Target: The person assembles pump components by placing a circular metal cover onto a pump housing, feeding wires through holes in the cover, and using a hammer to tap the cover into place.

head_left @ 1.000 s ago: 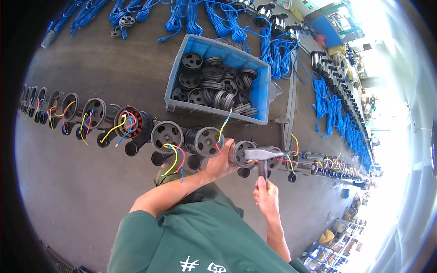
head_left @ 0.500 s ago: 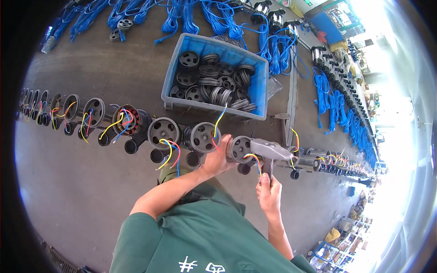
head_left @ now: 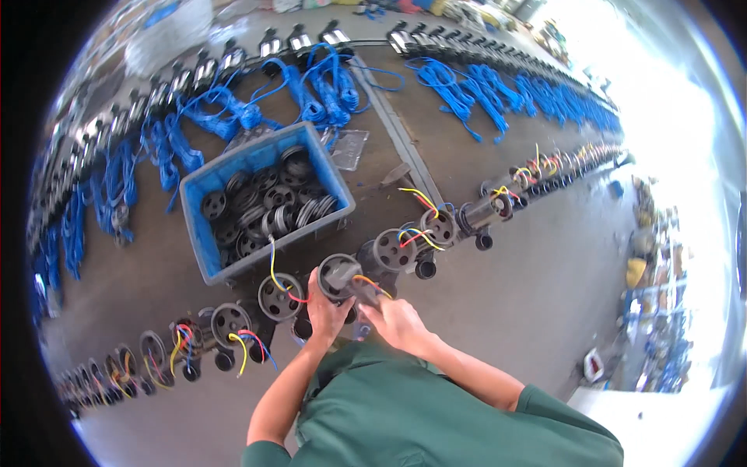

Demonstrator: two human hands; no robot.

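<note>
A motor with a round dark end cover [head_left: 324, 263] stands in the row in front of me. My left hand [head_left: 327, 314] is wrapped round its left side, fingers up along the cover's rim. My right hand [head_left: 398, 322] grips the handle of a hammer [head_left: 340, 274], whose head is over the cover's face; I cannot tell whether it touches. Red and yellow wires [head_left: 372, 283] come out beside the hammer. On either side stand similar covered motors, one [head_left: 280, 296] to the left and another [head_left: 394, 250] to the right, with coloured wires hanging out.
Beyond the row, a blue crate [head_left: 204, 247] holds several dark round covers [head_left: 278, 196]. Bundles of blue cable [head_left: 311, 93] and shiny motors [head_left: 298, 39] line the table's far side. Another hammer [head_left: 395, 174] lies near a metal strip. Shelving [head_left: 646, 311] stands at the right.
The hammer has come down from a raised position at the right to the cover's face. My left hand stays at the cover. The whole view has turned.
</note>
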